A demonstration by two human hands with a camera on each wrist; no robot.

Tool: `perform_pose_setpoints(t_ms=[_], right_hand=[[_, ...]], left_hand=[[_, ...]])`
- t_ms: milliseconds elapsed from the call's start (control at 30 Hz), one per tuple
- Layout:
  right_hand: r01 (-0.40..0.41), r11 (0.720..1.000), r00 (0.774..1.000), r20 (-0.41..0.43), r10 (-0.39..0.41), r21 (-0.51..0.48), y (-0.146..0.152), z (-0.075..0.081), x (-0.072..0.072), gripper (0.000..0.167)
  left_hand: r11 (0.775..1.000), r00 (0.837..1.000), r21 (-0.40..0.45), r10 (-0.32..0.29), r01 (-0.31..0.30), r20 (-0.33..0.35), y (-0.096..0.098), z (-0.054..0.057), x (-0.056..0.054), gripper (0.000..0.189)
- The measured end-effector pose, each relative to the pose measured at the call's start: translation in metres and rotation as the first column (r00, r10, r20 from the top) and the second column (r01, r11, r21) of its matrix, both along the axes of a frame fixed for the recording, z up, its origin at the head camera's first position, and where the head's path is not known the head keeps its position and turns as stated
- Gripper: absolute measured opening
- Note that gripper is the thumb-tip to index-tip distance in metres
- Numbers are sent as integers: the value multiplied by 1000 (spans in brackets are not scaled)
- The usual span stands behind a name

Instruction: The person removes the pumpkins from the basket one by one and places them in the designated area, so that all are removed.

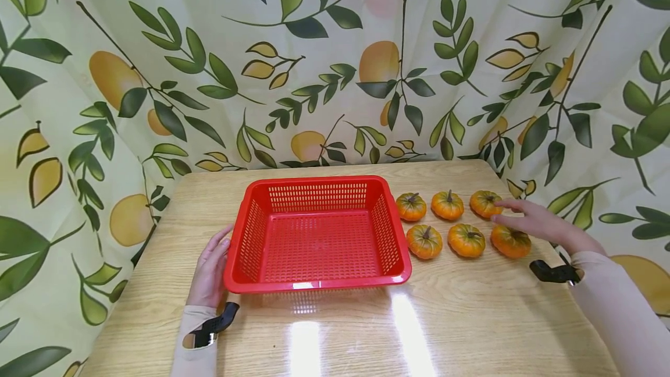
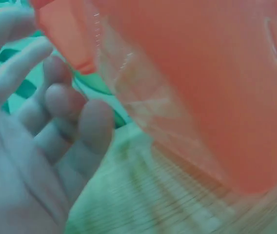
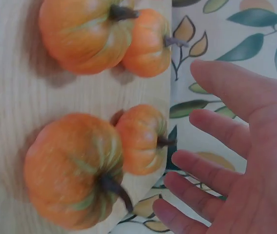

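Observation:
A red plastic basket [image 1: 319, 249] with slotted walls stands on the table, with nothing in it. Beside its left wall is my left hand [image 1: 210, 269], fingers loosely bent. In the left wrist view, a gap shows between most of the fingers [image 2: 95, 126] and the basket [image 2: 192, 73]; whether a fingertip touches the rim I cannot tell. My right hand [image 1: 531, 224] reaches over the rightmost small orange pumpkins, one at the back [image 1: 484, 203] and one in front [image 1: 510, 242]. The right wrist view shows that hand [image 3: 246, 156] with spread fingers, holding nothing, above pumpkins [image 3: 75, 170] with dark stems.
Several small pumpkins sit in two rows right of the basket, among them a near-left one [image 1: 424, 242] close to its wall. The wooden table [image 1: 356, 330] ends at a leaf-and-fruit patterned cloth [image 1: 335, 86] at the back and sides.

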State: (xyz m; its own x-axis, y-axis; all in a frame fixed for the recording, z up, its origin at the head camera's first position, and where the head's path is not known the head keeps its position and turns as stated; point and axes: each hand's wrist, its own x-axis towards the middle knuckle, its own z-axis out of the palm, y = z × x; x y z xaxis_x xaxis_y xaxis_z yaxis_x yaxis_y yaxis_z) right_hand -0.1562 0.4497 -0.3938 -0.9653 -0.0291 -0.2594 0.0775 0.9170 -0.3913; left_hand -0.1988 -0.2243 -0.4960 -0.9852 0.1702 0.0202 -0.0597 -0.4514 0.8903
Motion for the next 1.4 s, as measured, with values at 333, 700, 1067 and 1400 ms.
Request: perform_pose_setpoints(t_ms=[333, 700, 1067, 1400], right_hand=[[-46, 999, 998, -49, 45, -18, -15, 29, -32, 70], [-46, 999, 995, -95, 43, -25, -39, 65, -71, 74], [-91, 994, 989, -122, 83, -61, -81, 100, -117, 75], [-123, 986, 987, -114, 110, -116, -126, 125, -157, 80]], left_hand=[[990, 990, -18, 138, -138, 28, -46, 16, 2, 19], [748, 991, -661, -40, -57, -130, -101, 120, -45, 48], [160, 944, -986, -329, 54, -2, -63, 235, -101, 56], [-147, 872, -975, -440, 166, 215, 14, 298, -138, 64]])
